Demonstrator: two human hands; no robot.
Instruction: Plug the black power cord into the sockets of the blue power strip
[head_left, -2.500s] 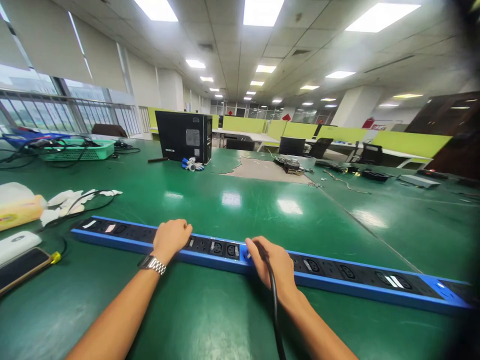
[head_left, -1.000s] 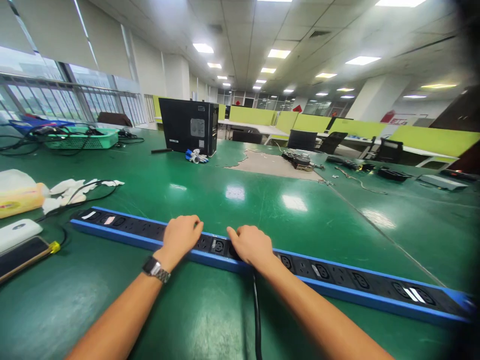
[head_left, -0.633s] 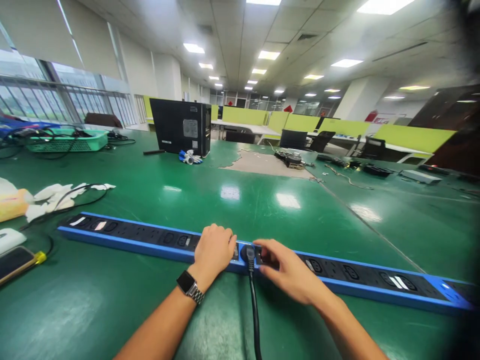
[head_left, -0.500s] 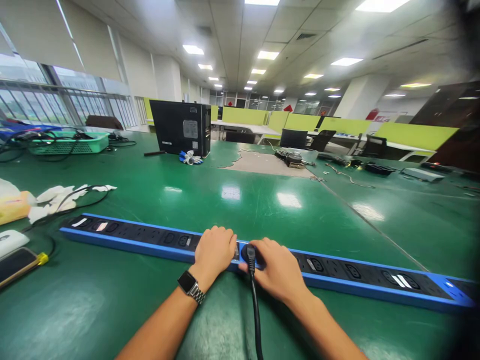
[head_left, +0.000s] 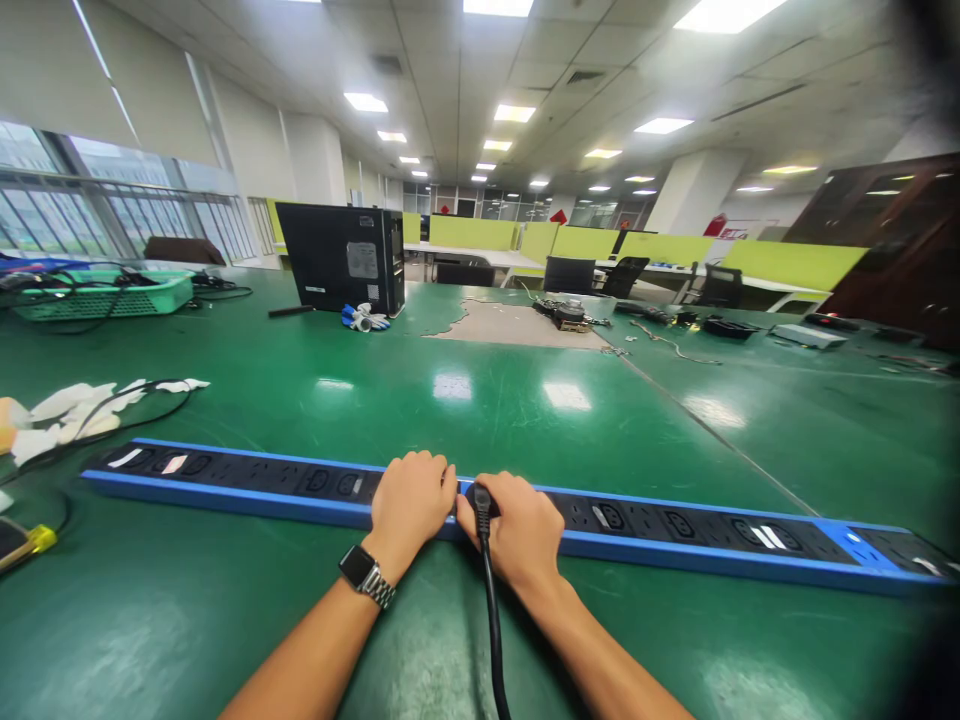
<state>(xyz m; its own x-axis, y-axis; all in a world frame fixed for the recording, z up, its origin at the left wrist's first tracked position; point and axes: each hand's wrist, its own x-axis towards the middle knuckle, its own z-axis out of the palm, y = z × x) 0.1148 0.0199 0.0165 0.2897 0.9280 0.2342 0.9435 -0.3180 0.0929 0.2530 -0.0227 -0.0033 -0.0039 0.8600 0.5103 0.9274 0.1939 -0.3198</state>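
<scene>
A long blue and black power strip (head_left: 262,490) lies across the green table in front of me. My left hand (head_left: 412,495), with a watch on its wrist, is closed over the strip left of its middle. Just beside it, my right hand (head_left: 517,525) closes around the black plug (head_left: 480,494) of a power cord at the strip. From the plug a thick black cord (head_left: 492,620) runs down toward me between my forearms. My fingers hide the plug's contact with the strip. Both hands nearly touch each other.
A black computer case (head_left: 341,258) stands at the back, with blue and white gloves (head_left: 365,317) before it. A green basket (head_left: 150,294) of cables sits far left. White crumpled tissue (head_left: 82,410) lies nearer. Several loose parts (head_left: 566,313) lie at the back right.
The view has shifted a little right, so the scene sits further left. My right hand has drawn closer to the left hand and its fingers are curled tighter around the plug.
</scene>
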